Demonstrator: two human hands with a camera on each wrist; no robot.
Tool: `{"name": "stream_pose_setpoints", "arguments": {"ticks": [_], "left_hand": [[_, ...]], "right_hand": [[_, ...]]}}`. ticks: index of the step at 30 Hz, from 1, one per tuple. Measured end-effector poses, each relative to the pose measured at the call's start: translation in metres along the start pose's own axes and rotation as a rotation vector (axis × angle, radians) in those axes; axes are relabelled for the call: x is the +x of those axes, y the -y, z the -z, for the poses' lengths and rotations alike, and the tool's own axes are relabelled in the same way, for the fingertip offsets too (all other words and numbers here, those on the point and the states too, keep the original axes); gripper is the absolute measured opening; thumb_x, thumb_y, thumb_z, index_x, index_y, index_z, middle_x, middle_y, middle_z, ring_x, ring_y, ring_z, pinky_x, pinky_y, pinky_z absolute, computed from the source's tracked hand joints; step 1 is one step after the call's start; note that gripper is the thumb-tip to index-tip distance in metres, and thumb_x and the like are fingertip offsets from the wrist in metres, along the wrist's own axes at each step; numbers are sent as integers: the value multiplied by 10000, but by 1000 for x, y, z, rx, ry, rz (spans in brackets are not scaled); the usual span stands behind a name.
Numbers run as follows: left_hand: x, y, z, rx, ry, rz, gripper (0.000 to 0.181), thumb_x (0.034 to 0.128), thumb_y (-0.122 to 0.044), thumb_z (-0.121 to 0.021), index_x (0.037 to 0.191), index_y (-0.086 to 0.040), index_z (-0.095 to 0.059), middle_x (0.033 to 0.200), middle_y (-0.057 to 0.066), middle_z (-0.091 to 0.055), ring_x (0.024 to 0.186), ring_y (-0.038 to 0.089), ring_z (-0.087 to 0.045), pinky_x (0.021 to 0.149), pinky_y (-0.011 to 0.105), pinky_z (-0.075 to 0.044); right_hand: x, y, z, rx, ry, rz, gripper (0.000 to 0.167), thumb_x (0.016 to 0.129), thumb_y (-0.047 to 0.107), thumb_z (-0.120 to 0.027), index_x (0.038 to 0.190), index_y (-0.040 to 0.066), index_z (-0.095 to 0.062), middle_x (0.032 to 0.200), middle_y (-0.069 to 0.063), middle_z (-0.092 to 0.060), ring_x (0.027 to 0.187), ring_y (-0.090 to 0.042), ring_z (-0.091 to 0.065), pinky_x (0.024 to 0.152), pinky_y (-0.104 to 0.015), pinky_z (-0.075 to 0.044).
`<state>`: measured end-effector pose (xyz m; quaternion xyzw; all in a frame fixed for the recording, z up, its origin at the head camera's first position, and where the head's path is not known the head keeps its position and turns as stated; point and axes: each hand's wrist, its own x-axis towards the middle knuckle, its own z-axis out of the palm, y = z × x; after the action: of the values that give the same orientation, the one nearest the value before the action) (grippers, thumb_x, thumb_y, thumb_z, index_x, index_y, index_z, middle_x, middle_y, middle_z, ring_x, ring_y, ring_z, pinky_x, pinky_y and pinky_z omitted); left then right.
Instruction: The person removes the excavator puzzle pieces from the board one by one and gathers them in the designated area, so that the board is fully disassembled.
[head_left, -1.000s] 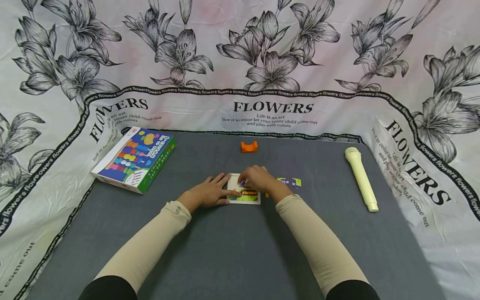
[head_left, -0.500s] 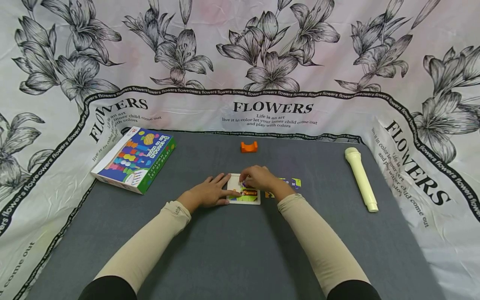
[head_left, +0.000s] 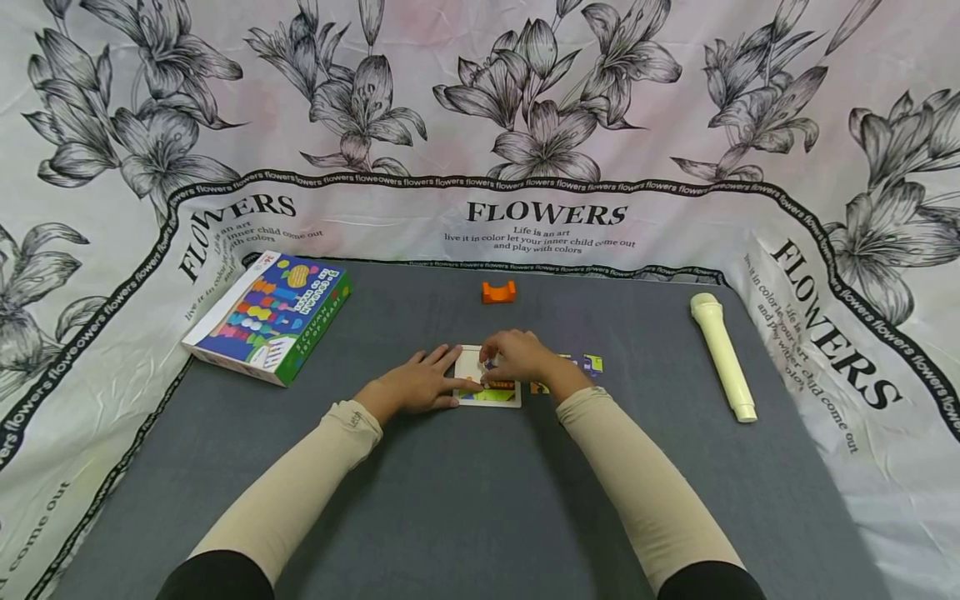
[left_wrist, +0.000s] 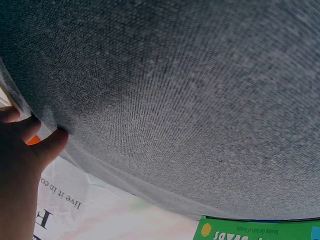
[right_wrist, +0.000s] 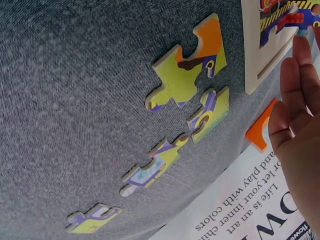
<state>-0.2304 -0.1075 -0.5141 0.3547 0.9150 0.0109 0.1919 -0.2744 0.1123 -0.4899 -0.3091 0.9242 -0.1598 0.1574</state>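
A small white-framed puzzle tray (head_left: 463, 403) lies at the middle of the grey table, its lower part filled with coloured pieces. My left hand (head_left: 417, 385) rests flat at its left side, fingers spread, one reaching over the tray. Over the tray's upper right, my right hand (head_left: 519, 357) pinches a puzzle piece (right_wrist: 302, 18) at the picture's edge; the fingers partly cover it. Loose puzzle pieces lie right of the tray, including a yellow-green and orange piece (right_wrist: 181, 80) and a purple and white one (right_wrist: 94, 219). In the left wrist view, the left hand (left_wrist: 25, 160) shows at the left edge.
An orange curved block (head_left: 498, 293) sits beyond the tray. At the back left lies a blue and green box (head_left: 272, 317). A pale yellow cylinder (head_left: 723, 358) lies on the right. Flowered white cloth (head_left: 547, 237) borders the table.
My right hand has shifted slightly to the right and lower over the tray, uncovering more of the loose pieces beside it. My left hand stays in place.
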Motion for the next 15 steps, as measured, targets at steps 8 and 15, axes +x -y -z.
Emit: {"name": "stream_pose_setpoints", "arguments": {"ticks": [8,15], "left_hand": [[0,0,0,-2,6,1,484,1019,-511,-369,1495,-469,-292,1637,122,-32,1491,368,-65,1145,589,-186],[2,1,-3,17,-5,3,487,1018,-518,-363,1496,-474,-283,1637,115,-35,1491,367,-73,1144,584,-197]], "right_hand": [[1,-2,-2,25,-1,-9,268,860,336,-742,1071,176,-703,1113,-24,-680,1054,-211,-598,950,-503,-379],[1,-4,-3,47,-4,-11,273,853,330,-752,1075,179,-702,1121,-22,-679,1057,-209,-598,952,-492,-372]]}}
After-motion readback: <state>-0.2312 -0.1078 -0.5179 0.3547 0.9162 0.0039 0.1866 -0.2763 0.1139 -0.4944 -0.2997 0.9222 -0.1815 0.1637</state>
